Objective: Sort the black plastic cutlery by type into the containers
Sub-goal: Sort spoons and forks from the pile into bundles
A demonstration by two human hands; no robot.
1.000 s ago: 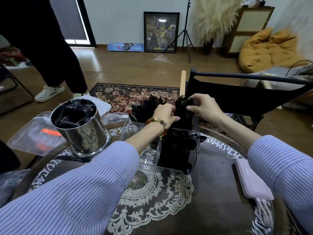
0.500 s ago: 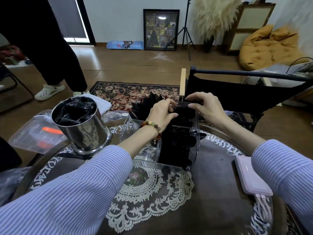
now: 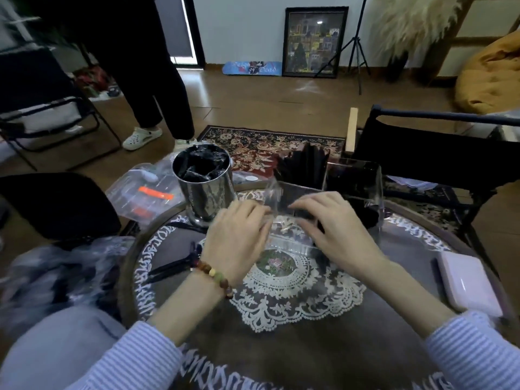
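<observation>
A clear acrylic organizer (image 3: 377,192) stands at the far middle of the round table. Its back-left compartment holds upright black cutlery (image 3: 305,166), and the right compartment (image 3: 351,178) is packed with more black pieces. My left hand (image 3: 239,235) hovers at the organizer's near-left corner with its fingers loosely curled and nothing visible in them. My right hand (image 3: 334,229) lies over the near compartment's rim, fingers spread and relaxed. Left of the organizer, a steel canister (image 3: 205,192) holds a jumble of black cutlery. The frame is motion-blurred.
Loose black pieces (image 3: 168,270) lie on the table's left side. A pink box (image 3: 468,282) sits at the right edge. Plastic bags (image 3: 146,192) lie beyond the left rim. A person's legs (image 3: 157,102) stand at the back left, and a black chair (image 3: 422,153) is behind the organizer.
Both hands have let go of the cutlery in the right compartment and drawn back toward me to the organizer's near side. The camera has tilted down.
</observation>
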